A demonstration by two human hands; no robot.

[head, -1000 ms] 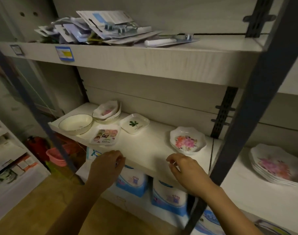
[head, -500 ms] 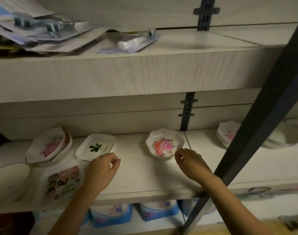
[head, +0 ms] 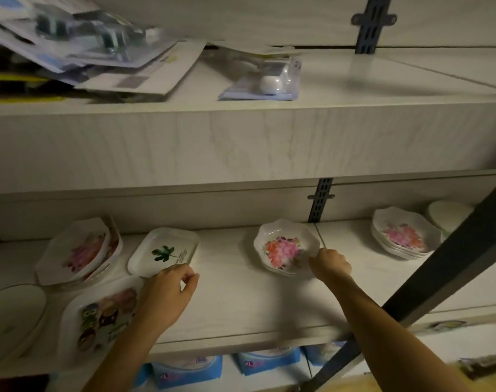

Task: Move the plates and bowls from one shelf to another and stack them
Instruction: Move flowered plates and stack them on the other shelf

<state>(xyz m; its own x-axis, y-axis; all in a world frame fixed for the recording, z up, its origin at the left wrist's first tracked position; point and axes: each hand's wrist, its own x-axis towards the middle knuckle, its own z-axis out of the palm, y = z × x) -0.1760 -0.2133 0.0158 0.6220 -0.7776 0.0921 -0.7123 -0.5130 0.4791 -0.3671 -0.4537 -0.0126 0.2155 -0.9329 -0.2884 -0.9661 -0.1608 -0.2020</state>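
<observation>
On the pale wood shelf [head: 241,295], the left hand [head: 167,295] hovers just beside the near rim of a square white leaf-print dish [head: 164,251], fingers loosely curled and holding nothing. Further right, the right hand [head: 330,264] pinches the near rim of a scalloped white flowered bowl [head: 283,247]. A dark slanting metal post [head: 439,264] crosses before a stack of flowered plates [head: 402,236].

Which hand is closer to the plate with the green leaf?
Left. The left hand is right at the leaf plate's near edge. The right hand is well off to its right, on the flower bowl's rim.
</observation>
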